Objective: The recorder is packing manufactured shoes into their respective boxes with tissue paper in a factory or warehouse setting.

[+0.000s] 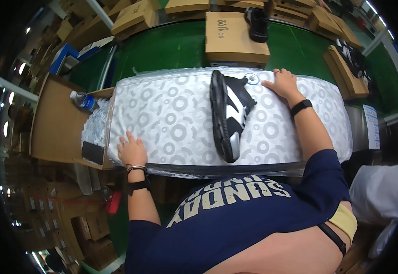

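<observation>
A black, white and silver sports shoe (235, 109) lies on its side on a stack of white wrapping paper (176, 118) printed with grey rings. Its dark sole faces left. My left hand (132, 150) rests on the paper's near left corner with its fingers spread, holding nothing. Over at the far right edge of the stack, my right hand (284, 85) lies with fingers apart. The thumb points at a small round blue-and-white disc (252, 79) beside the shoe; I cannot tell whether it touches. Clear plastic film shows around the stack's edges.
An open cardboard box (59, 123) on the left holds a water bottle (84, 100), crumpled clear packets (96, 125) and a dark phone-like slab (93, 153). Beyond the stack, a shoebox (235, 45) with a black shoe (257, 25) stands on a green conveyor (162, 48). White sacks (379, 194) sit at the right.
</observation>
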`<state>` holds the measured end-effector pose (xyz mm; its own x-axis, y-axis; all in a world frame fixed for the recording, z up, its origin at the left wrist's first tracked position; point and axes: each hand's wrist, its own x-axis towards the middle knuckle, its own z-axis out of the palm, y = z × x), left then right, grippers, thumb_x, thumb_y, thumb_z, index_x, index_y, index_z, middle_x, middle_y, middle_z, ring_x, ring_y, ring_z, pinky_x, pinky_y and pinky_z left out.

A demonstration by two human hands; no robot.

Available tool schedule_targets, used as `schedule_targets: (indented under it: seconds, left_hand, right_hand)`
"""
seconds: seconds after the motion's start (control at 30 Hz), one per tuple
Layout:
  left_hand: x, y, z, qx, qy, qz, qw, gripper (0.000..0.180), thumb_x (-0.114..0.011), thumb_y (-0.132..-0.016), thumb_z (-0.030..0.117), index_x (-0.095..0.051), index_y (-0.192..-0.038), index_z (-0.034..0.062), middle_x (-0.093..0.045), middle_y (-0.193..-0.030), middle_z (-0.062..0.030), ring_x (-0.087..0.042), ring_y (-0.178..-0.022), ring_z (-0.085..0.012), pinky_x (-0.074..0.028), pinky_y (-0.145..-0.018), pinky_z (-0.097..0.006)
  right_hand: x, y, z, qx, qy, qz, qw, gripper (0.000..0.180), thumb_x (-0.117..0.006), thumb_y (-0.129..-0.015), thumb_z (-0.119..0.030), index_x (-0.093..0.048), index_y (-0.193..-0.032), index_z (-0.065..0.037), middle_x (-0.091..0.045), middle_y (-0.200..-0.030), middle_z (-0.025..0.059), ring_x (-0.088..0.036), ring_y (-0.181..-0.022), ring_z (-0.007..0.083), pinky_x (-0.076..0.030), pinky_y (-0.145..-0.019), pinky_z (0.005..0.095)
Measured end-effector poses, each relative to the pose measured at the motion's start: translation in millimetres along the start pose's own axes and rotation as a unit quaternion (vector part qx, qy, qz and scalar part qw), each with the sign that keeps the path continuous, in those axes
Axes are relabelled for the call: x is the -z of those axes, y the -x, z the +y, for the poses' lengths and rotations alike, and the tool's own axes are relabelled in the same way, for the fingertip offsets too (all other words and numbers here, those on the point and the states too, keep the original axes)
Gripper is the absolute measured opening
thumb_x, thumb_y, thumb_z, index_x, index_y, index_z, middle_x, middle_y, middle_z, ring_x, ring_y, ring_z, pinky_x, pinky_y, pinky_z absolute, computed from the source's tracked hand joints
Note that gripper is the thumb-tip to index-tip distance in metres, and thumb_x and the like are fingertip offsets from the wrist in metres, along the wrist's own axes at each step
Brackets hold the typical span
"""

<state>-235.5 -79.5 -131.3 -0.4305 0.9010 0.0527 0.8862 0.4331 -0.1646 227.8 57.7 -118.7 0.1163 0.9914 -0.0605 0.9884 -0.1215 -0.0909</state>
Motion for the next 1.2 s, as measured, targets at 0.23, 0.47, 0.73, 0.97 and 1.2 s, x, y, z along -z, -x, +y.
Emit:
schedule_targets:
  seconds: [0.23,0.47,0.73,0.97,1.2]
  left_hand:
    - [51.3,-33.6,14.8,-0.221,0.363,0.082,0.902,0.045,-0.056,-0.077,0.019,-0.047,-0.113,-0.0049,-0.046,-0.119,-0.0195,-0.043,-0.11,-0.0345,-0.034,-0.093,-0.037]
    - [226.0,57.9,154.5,-0.659,0.289,0.005,0.694,0.057,-0.063,-0.072,0.032,-0.048,-0.116,-0.0001,-0.047,-0.118,-0.0216,-0.051,-0.101,-0.0341,-0.04,-0.086,-0.036]
    - [145.9,28.2,204.5,-0.632,0.214,-0.001,0.745,0.053,-0.06,-0.072,0.039,-0.051,-0.116,0.0116,-0.042,-0.125,-0.0197,-0.038,-0.115,-0.0397,-0.026,-0.096,-0.05]
    - [126.7,22.4,242.2,-0.658,0.09,-0.057,0.745,0.053,-0.056,-0.069,0.046,-0.053,-0.116,0.0227,-0.039,-0.129,-0.0176,-0.025,-0.122,-0.0442,-0.011,-0.098,-0.06]
    - [125.3,25.8,244.7,-0.654,0.096,-0.067,0.747,0.054,-0.056,-0.068,0.047,-0.053,-0.116,0.0249,-0.038,-0.131,-0.0165,-0.023,-0.123,-0.045,-0.007,-0.097,-0.062]
  right_hand:
    - [41.2,9.5,-45.5,0.111,-0.119,0.194,0.968,0.061,-0.07,-0.067,-0.038,-0.052,-0.111,0.001,-0.058,-0.098,0.017,-0.055,-0.094,0.0281,-0.042,-0.081,0.0379]
    - [146.4,47.9,-137.1,0.195,-0.494,0.054,0.846,0.063,-0.068,-0.061,-0.017,-0.043,-0.113,0.008,-0.059,-0.088,0.016,-0.059,-0.08,0.0199,-0.048,-0.066,0.0304]
    - [17.8,92.1,59.7,-0.129,-0.55,0.023,0.825,0.056,-0.058,-0.069,0.0,-0.038,-0.121,0.002,-0.057,-0.099,0.0143,-0.057,-0.085,0.0182,-0.044,-0.077,0.0282]
    - [88.5,-70.4,5.7,0.068,-0.337,0.257,0.903,0.063,-0.068,-0.067,-0.02,-0.042,-0.122,-0.004,-0.047,-0.113,0.0198,-0.049,-0.103,0.0309,-0.04,-0.088,0.0348]
    - [6.7,-209.4,-1.3,0.002,-0.39,0.164,0.906,0.072,-0.074,-0.062,-0.038,-0.047,-0.119,-0.003,-0.017,-0.135,0.0287,-0.029,-0.122,0.039,-0.029,-0.1,0.0365]
